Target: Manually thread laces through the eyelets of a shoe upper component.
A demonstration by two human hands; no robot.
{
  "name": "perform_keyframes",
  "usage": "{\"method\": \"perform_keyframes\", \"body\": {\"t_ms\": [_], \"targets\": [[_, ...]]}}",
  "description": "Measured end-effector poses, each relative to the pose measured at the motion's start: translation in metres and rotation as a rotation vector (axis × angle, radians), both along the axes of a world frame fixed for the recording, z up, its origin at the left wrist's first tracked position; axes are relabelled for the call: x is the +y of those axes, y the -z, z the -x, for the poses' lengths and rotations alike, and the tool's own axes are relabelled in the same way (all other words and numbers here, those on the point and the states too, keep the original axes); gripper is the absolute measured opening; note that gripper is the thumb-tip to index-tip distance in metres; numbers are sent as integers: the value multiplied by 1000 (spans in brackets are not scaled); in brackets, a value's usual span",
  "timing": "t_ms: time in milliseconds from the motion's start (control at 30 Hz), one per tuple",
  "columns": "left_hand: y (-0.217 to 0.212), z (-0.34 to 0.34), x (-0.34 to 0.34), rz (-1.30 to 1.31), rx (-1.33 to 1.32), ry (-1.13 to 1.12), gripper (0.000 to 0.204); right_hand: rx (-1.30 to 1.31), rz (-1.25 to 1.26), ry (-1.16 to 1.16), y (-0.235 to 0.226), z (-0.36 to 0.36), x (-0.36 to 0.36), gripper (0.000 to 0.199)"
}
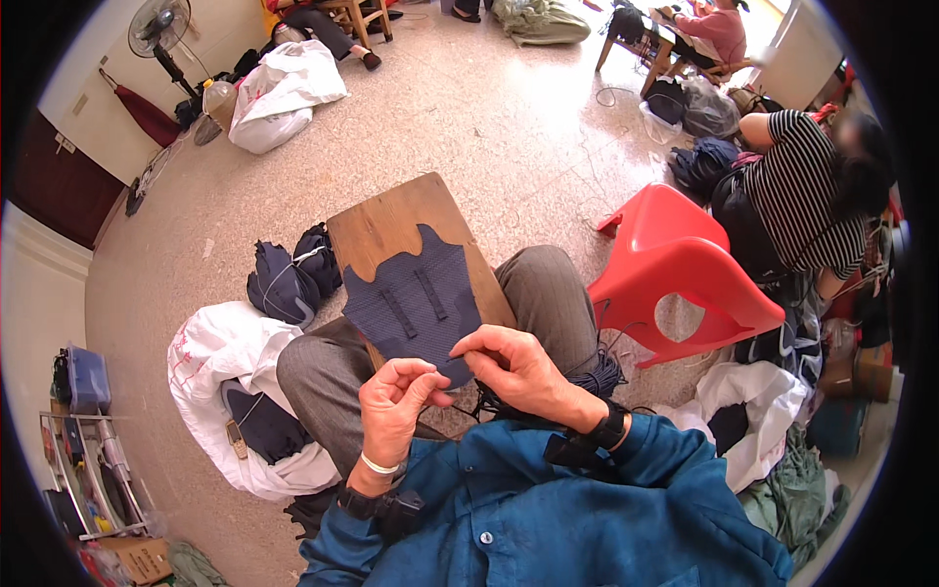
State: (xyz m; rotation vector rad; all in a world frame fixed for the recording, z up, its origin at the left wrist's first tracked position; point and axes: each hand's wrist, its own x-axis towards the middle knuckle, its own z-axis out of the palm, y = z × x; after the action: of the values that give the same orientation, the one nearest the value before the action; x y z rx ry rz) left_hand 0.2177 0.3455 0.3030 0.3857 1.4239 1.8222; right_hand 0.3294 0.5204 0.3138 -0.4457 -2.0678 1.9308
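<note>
A dark navy textured fabric piece (453, 315) with two narrow strips on it lies on a wooden stool top (391, 210) between my knees. My left hand (396, 401) is closed in a pinch by the piece's near edge. Just to its right, my right hand (518, 370) is also closed, thumb and forefinger pressed together over the near right corner. Something thin and dark shows at the right fingertips, too small to name. What the left fingers hold, if anything, I cannot make out. The two hands are a short gap apart.
Tied navy fabric bundles (284, 284) and a white sack (210, 338) lie to the left. A red plastic chair (675, 230) is at the right, with a person in a striped top (797, 191) beyond. Dark cords (597, 377) hang by my right knee. A fan (159, 27) stands far left.
</note>
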Motion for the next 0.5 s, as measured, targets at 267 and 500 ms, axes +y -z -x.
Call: {"method": "perform_keyframes", "body": {"t_ms": [267, 500], "targets": [[-14, -5, 4, -1, 186, -1, 10, 38, 24, -32, -8, -3, -4, 9], [-15, -6, 5, 8, 333, -16, 11, 2, 150, -45, -10, -2, -10, 10]]}}
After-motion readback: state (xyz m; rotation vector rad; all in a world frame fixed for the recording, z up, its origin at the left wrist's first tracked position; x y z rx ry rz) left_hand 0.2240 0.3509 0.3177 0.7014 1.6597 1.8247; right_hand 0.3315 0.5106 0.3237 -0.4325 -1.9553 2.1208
